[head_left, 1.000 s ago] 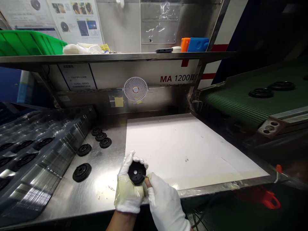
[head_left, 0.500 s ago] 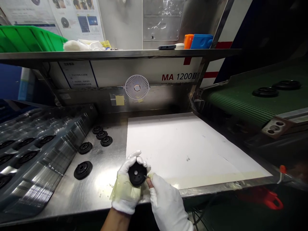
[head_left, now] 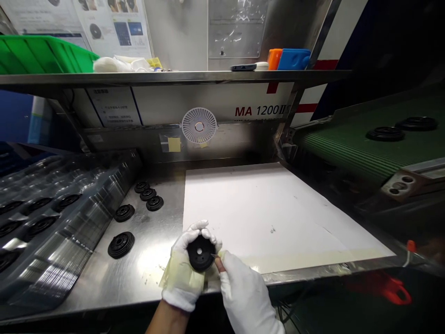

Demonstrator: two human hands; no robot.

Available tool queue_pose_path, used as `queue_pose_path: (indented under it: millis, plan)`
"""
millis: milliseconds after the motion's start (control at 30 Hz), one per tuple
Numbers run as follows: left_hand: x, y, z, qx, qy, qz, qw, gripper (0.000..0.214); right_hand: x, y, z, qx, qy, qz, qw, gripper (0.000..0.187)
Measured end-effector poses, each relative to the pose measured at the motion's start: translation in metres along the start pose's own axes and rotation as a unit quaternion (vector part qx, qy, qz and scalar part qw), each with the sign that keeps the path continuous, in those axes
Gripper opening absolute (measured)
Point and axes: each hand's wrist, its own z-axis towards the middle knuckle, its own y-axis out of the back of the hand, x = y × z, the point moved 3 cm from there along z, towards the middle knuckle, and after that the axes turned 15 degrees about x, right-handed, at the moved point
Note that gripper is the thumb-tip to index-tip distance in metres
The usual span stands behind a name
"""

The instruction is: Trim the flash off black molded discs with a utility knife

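My left hand (head_left: 184,266), in a white glove with yellowish tape around the palm, is closed around a round black disc (head_left: 201,253) with a hole through its middle. The disc's flat face is tilted up towards me. My right hand (head_left: 245,290), also gloved in white, with a bare fingertip showing, is pinched at the disc's right rim. A thin pointed tool (head_left: 213,255) pokes out from its fingers against the rim; most of it is hidden. Several ribbed black discs (head_left: 121,245) lie on the metal bench (head_left: 139,278) to the left.
A white sheet (head_left: 250,213) covers the bench's right part. Stacked clear plastic trays (head_left: 86,218) holding black discs stand at left. A green conveyor (head_left: 351,139) carries two discs at right. A shelf (head_left: 194,78) with a green bin (head_left: 45,55) spans the back, above a small fan (head_left: 199,125).
The disc has turned slightly in my left hand, and both hands have shifted a little to the right. The right hand's tool stays at the disc's rim.
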Motion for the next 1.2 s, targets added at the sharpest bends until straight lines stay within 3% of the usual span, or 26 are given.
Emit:
queue_pose_path:
  millis: [233, 333, 433, 567, 667, 767, 867, 967, 1200]
  plan:
    - [0.003, -0.004, 0.004, -0.063, -0.069, -0.011, 0.996, 0.012, 0.013, -0.011, -0.005, 0.014, 0.020, -0.059, 0.998, 0.024]
    - [-0.001, -0.004, 0.001, -0.091, -0.058, -0.009, 0.994, 0.013, 0.015, -0.009, -0.003, 0.057, 0.032, 0.033, 0.997, 0.029]
    - [-0.008, -0.004, -0.002, -0.120, -0.058, -0.006, 0.991, 0.011, 0.012, 0.004, -0.002, 0.127, 0.034, 0.155, 0.979, 0.029]
    - [-0.012, -0.007, -0.006, -0.095, -0.071, -0.001, 0.993, 0.014, -0.002, 0.023, -0.008, 0.220, -0.047, 0.203, 0.953, 0.018]
    - [-0.010, -0.012, -0.011, -0.086, -0.067, 0.002, 0.994, 0.013, -0.012, 0.036, -0.016, 0.140, -0.054, 0.139, 0.979, 0.025]
    - [-0.005, -0.020, -0.020, -0.080, -0.054, 0.000, 0.995, 0.011, -0.014, 0.045, -0.025, 0.039, -0.003, 0.137, 0.990, 0.029]
    - [0.000, -0.029, -0.031, -0.077, -0.044, -0.006, 0.996, 0.011, -0.008, 0.053, -0.034, 0.050, 0.034, 0.146, 0.987, 0.021]
    - [0.003, -0.039, -0.042, -0.067, -0.049, 0.005, 0.997, 0.013, -0.002, 0.060, -0.043, 0.083, 0.021, 0.143, 0.986, 0.021]
    - [0.007, -0.068, -0.068, -0.058, -0.089, -0.036, 0.994, 0.011, 0.013, 0.047, -0.069, 0.023, 0.014, 0.068, 0.997, 0.028]
